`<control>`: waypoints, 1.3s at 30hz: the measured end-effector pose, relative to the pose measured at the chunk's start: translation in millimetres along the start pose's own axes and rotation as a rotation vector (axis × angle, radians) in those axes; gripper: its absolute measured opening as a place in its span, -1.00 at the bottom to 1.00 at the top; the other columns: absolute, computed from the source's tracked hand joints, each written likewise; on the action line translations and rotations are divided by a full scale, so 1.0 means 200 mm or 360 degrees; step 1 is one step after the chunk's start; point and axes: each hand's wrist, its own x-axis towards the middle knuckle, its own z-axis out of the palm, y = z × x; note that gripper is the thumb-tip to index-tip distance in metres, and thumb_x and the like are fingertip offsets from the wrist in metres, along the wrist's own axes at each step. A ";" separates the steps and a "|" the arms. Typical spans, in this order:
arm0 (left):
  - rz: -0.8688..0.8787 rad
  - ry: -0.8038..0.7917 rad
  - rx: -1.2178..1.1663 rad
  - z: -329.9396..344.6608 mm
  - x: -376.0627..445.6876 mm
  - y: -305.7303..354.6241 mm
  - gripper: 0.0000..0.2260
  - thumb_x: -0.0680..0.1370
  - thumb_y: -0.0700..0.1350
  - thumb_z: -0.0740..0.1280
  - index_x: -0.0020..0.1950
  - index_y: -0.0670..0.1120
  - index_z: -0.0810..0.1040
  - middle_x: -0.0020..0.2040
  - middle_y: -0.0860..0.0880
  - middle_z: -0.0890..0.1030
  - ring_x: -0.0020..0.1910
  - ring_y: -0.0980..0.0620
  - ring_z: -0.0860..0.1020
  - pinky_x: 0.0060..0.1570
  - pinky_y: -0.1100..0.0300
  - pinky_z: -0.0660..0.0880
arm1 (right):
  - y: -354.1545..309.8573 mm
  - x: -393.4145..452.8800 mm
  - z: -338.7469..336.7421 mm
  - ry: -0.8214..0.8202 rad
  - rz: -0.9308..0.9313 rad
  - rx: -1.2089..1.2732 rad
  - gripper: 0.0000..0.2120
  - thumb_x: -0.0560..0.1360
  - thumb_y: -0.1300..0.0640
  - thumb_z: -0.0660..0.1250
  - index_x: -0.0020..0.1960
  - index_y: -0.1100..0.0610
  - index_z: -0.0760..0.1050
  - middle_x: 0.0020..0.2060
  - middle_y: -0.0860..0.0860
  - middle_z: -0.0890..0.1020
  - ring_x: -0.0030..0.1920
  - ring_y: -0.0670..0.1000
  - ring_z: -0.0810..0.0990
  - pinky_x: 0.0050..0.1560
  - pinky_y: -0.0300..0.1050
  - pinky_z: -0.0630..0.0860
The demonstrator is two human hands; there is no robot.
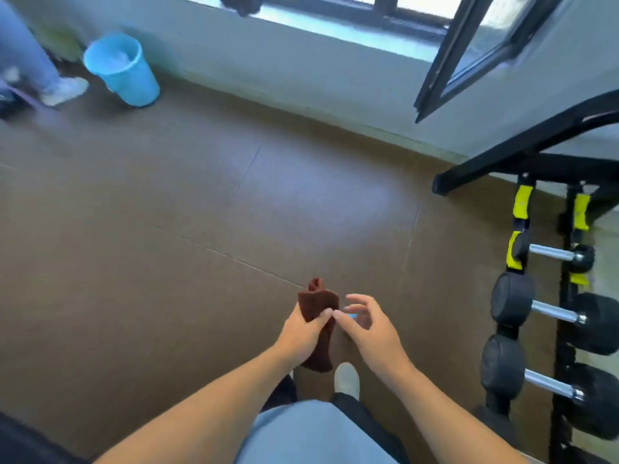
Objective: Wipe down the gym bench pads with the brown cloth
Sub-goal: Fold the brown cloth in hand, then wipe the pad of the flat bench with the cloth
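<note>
My left hand (pixel 303 333) grips a bunched brown cloth (pixel 318 304) in front of my body, low in the middle of the view. The cloth sticks up above the fist and hangs down below it. My right hand (pixel 366 324) hovers just to the right of the cloth with its fingers spread and loosely bent, its thumb tip close to my left fingers; it holds nothing. No bench pad is clearly in view; a dark shape (pixel 20 443) at the bottom left corner is too cropped to identify.
A rack of black dumbbells (pixel 549 313) with yellow trim lines the right side. A blue bucket (pixel 122 68) stands by the far wall at upper left, next to another person's leg (pixel 33 58). An open window frame (pixel 469 55) juts in at upper right. Brown floor mats (pixel 167 212) cover the middle.
</note>
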 end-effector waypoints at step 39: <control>0.0129 0.1327 -0.1037 -0.41 -2.10 -1.92 -0.79 0.43 -0.12 0.59 -0.10 -0.08 0.58 -0.17 0.01 0.71 -0.11 0.08 0.69 -0.16 0.23 0.59 | 0.29 -1.53 1.45 -0.1690 -0.1229 -0.1550 -0.74 0.55 0.23 0.49 -0.06 -0.14 0.59 -0.13 -0.19 0.68 -0.02 -0.15 0.64 0.04 -0.20 0.59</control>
